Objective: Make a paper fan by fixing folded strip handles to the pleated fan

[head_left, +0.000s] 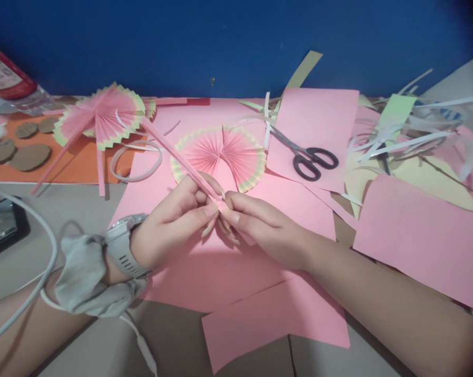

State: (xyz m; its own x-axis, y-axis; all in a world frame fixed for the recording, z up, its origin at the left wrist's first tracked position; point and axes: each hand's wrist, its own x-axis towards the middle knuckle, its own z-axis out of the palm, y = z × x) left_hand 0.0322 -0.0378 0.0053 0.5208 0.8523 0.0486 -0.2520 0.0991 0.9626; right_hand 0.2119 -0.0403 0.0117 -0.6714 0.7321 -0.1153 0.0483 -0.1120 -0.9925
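Observation:
Both my hands meet over the pink paper sheets (181,272) at the middle. Between the thumb and fingers of my left hand (181,214) is a long, narrow folded strip of pink paper (177,154), which slants up to the left. My right hand (263,225) pinches the same strip at its lower end, fingertips touching those of the left. Just behind the hands lies a pleated paper fan (197,152), pink with a pale yellow-green zigzag edge. Another pleated fan (118,112) with pink strips hanging from it rests at the upper left.
Black-handled scissors (310,159) lie on a pink sheet at right, beside tangled white paper strips (401,136). Cardboard discs (30,157) sit on orange paper (67,173) at left, near a bottle (12,78) and a phone (2,225). A white cable (53,246) crosses my left forearm.

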